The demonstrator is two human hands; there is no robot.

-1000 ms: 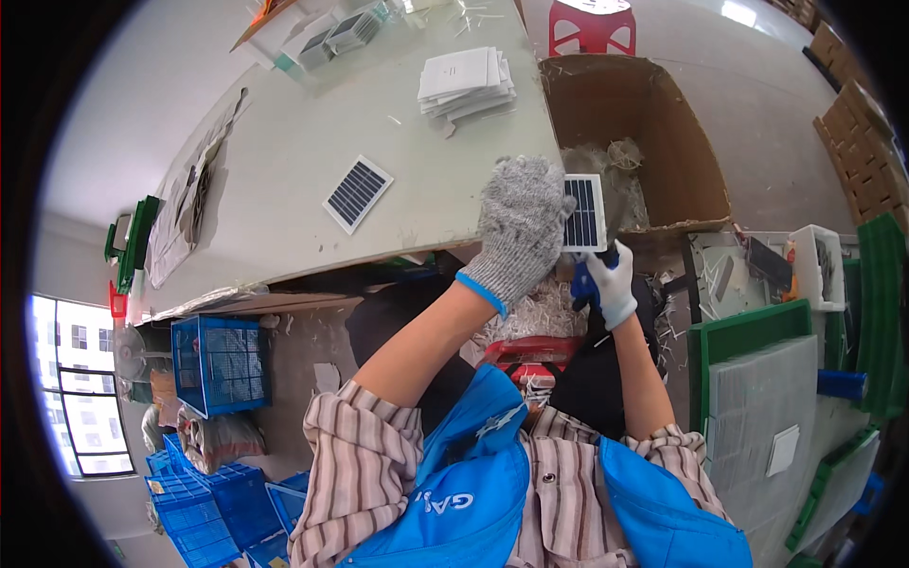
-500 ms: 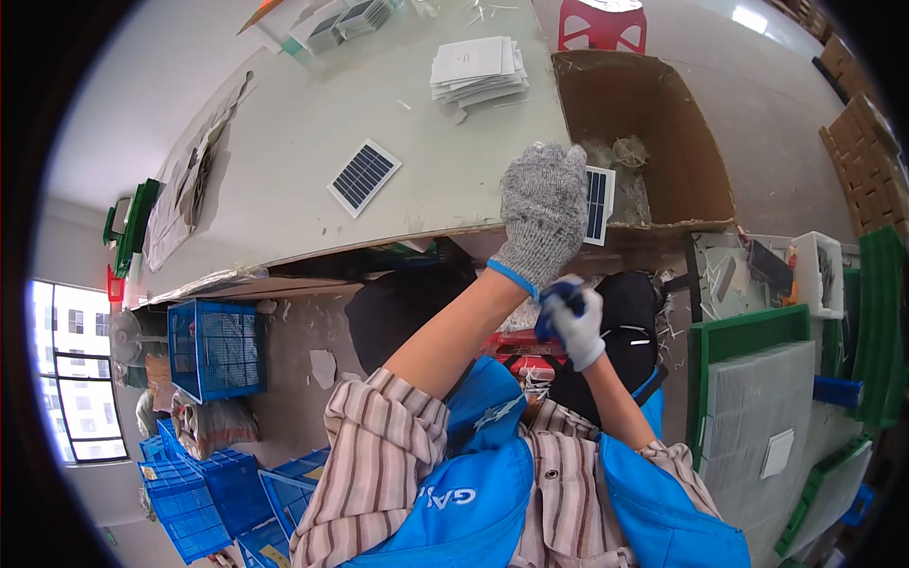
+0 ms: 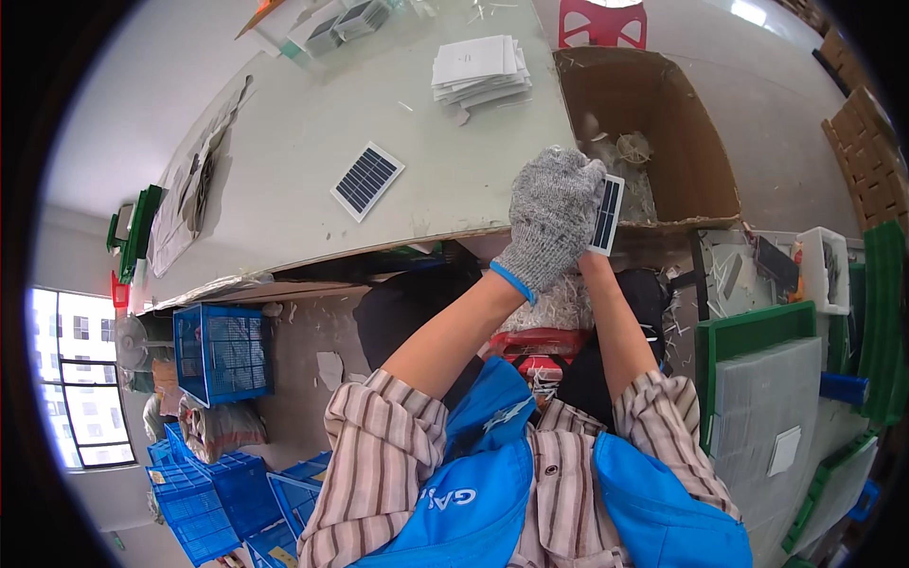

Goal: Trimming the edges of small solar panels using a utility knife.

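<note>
My left hand (image 3: 554, 213), in a grey knitted glove with a blue cuff, is closed on a small solar panel (image 3: 608, 216). The panel has dark cells and a white border, and stands tilted over the table's front edge, beside a cardboard box. My right forearm (image 3: 620, 327) reaches up to the same spot; its hand is hidden behind the left glove and the panel. A second solar panel (image 3: 367, 181) lies face up on the table (image 3: 284, 161). Farther back is a stack of white-backed flat pieces (image 3: 481, 71).
The open cardboard box (image 3: 696, 142) with scraps inside stands at the table's right. A red stool (image 3: 601, 26) is behind it. Green trays (image 3: 757, 327) and a white bin (image 3: 822, 270) sit at the right. Blue crates (image 3: 222, 350) stand on the left floor.
My right hand has risen from below the table edge to the panel, passing out of sight behind my left hand. The left hand and panel have shifted slightly right, and the panel's tilt has changed.
</note>
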